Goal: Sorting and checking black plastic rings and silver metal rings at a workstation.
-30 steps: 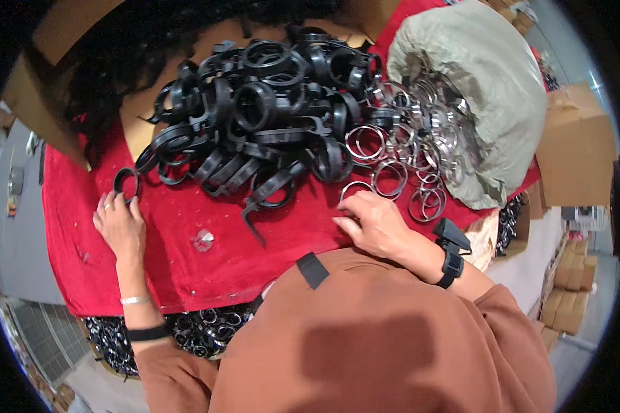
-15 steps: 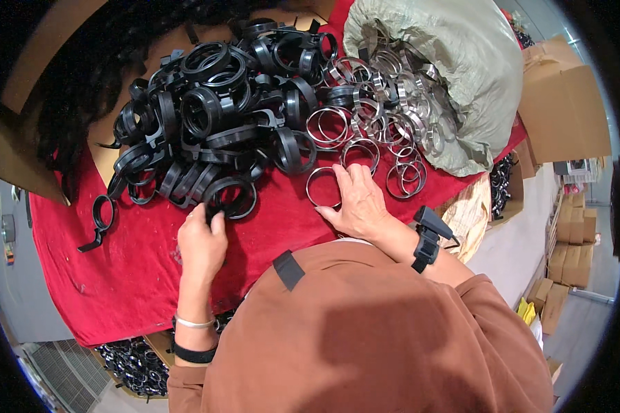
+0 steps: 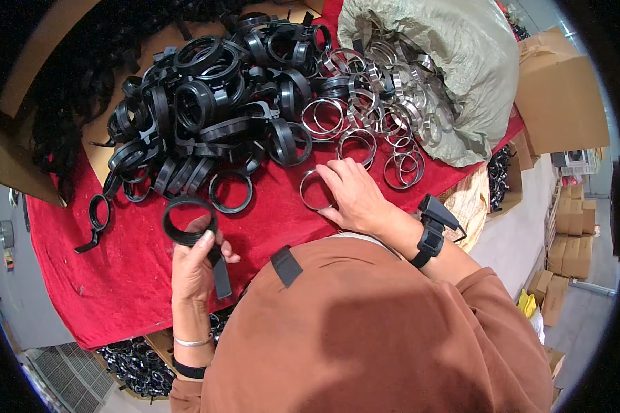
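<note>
Between the thumb and fingers of my left hand (image 3: pixel 194 267) is a black plastic ring with a flat tab (image 3: pixel 190 201), lifted off the red cloth, its tab hanging down beside my fingers. My right hand (image 3: pixel 357 195) grips a thin silver metal ring (image 3: pixel 308 191) by its right side, at the cloth. Ahead of my left hand lies a big heap of similar black rings (image 3: pixel 198 107). One loose black ring (image 3: pixel 231 192) lies at the heap's front edge. Beyond my right hand spreads a pile of silver metal rings (image 3: pixel 365 96), spilling from a pale sack (image 3: pixel 461 76).
Red cloth (image 3: pixel 117 289) covers the table. A single black ring with a tab (image 3: pixel 98 215) lies at the left. Cardboard boxes (image 3: pixel 565 103) stand at the right, others farther back. Below the table's front edge, a box holds many black parts (image 3: pixel 138 368).
My left hand has drawn a black ring with a tab out of the heap's front and toward me. My right hand stays at the silver ring, barely shifted.
</note>
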### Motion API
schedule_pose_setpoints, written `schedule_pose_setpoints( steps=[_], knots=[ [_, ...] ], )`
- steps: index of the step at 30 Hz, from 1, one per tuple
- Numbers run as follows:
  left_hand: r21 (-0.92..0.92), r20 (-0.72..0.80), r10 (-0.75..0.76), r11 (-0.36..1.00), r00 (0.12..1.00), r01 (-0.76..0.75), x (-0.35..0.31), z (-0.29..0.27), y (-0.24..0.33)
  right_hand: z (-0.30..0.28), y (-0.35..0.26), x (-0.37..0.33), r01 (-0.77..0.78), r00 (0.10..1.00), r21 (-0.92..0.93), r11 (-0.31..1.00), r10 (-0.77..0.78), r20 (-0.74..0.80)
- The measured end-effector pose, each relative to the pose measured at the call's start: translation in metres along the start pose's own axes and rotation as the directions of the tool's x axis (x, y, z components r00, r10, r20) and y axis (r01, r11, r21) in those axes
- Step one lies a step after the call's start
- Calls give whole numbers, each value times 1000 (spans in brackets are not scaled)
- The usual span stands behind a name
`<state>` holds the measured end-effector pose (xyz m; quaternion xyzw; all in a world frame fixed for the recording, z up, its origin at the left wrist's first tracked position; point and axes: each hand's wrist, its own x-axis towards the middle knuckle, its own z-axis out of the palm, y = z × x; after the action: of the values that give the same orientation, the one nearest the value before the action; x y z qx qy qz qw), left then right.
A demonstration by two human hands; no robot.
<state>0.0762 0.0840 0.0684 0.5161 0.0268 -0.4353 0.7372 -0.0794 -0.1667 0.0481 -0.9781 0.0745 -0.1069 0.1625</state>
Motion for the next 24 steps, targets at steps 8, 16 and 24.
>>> schedule_pose_setpoints(
  steps=[8,16,24],
  knots=[
    [-266,331,-243,903,912,337,10,17,-5,-6,-17,18,-275,907,-68,959,283,313],
    [-210,470,-382,827,796,522,1,-5,-12,-1,-22,19,-222,915,-95,970,241,322],
    [85,499,-535,813,682,576,-24,-19,13,-6,-23,18,-242,899,-132,961,274,343]
  ],
)
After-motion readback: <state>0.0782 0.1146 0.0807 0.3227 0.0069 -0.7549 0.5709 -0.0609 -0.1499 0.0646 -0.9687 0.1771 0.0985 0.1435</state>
